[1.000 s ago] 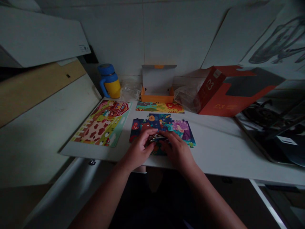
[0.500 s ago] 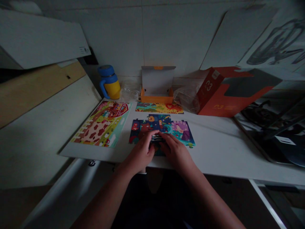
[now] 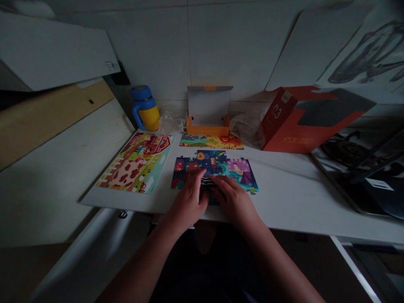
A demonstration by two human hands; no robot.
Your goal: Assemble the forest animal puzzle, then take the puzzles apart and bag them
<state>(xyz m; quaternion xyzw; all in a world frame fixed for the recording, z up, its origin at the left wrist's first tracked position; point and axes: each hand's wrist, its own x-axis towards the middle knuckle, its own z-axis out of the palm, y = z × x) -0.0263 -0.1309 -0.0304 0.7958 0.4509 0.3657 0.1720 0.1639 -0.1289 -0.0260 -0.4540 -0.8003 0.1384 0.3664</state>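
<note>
My left hand and my right hand are closed on opposite sides of a small stack of puzzle pieces, whose pale edges show as stripes between my fingers. The stack is over the near part of a dark blue and purple jigsaw puzzle, partly joined and lying flat on the white table. My hands and forearms cover the puzzle's lower middle. Whether the stack rests on the puzzle or is held just above it, I cannot tell.
A farm puzzle lies to the left, a yellow and teal animal puzzle behind. Along the wall stand a blue and yellow mug, an open orange box, clear plastic wrapping and a red carton. Black equipment sits at right.
The fingers of my left hand have risen slightly and straightened along the stack's side. Both hands stay at the stack, and the puzzles have not moved.
</note>
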